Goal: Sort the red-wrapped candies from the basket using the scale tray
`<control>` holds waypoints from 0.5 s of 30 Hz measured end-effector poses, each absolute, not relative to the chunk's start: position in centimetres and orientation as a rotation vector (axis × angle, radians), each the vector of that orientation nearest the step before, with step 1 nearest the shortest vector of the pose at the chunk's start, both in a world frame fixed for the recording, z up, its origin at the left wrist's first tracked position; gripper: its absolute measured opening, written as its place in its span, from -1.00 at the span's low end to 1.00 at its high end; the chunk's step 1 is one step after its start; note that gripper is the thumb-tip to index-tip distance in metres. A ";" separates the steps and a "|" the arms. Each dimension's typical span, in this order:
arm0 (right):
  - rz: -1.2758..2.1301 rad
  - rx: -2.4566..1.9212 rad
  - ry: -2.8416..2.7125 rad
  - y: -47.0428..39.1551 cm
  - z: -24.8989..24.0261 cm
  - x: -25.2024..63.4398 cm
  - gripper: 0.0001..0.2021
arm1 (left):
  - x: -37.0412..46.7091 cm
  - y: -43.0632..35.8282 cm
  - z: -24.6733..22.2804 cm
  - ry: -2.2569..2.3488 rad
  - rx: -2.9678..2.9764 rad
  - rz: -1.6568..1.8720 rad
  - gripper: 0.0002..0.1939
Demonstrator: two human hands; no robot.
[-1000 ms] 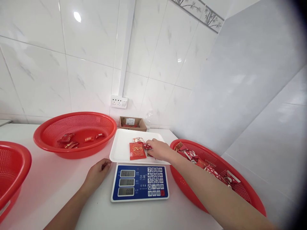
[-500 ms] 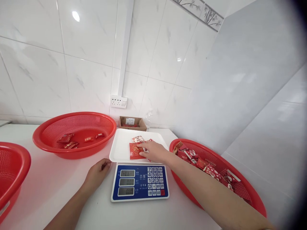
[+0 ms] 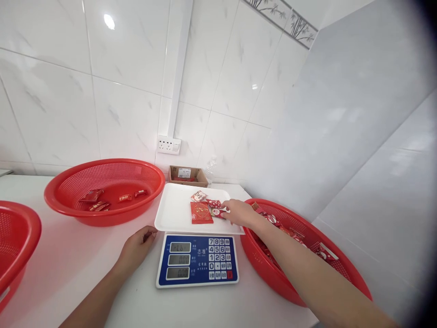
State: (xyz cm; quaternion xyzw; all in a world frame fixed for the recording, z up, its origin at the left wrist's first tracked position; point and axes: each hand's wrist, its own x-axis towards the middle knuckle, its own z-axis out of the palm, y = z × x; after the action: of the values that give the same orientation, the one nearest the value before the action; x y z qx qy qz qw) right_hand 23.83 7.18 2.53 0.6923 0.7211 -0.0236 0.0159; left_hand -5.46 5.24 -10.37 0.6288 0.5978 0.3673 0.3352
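Right hand [image 3: 239,212] is nearer; fingertips touch small packet [image 3: 217,212] at its left, long axis handward; grip: cannot tell.

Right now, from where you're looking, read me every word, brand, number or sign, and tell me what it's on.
"志准": blue-and-white rectangular scale panel.
"-Lb-", as best I can tell: top grey display.
"0.00": middle grey display.
"0.00": bottom grey display.
"0" through "9": white square keys.
Too small or blurred: Chinese-character keys, white paper label on the brown cardboard box, shiny red square packet.
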 end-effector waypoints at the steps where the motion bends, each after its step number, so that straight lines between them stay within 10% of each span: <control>1: -0.078 2.143 2.239 7.2 2.3 23.8 -0.75 | -5.5 5.2 -10.3 1.560 1.642 0.958 -0.68; 12: -0.194 2.144 2.581 3.2 5.3 19.7 -0.77 | -5.4 5.4 -10.4 1.559 1.689 1.013 -0.71; 15: -1.152 1.484 3.069 -1.9 6.8 17.6 -0.75 | -5.4 5.3 -10.5 1.552 1.679 0.998 -0.70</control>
State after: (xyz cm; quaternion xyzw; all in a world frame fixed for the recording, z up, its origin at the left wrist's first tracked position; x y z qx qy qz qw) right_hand 17.61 -1.86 6.83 0.4017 0.8307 -0.3120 -0.2262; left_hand -5.37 5.29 -10.48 0.6380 0.5900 0.3792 0.3178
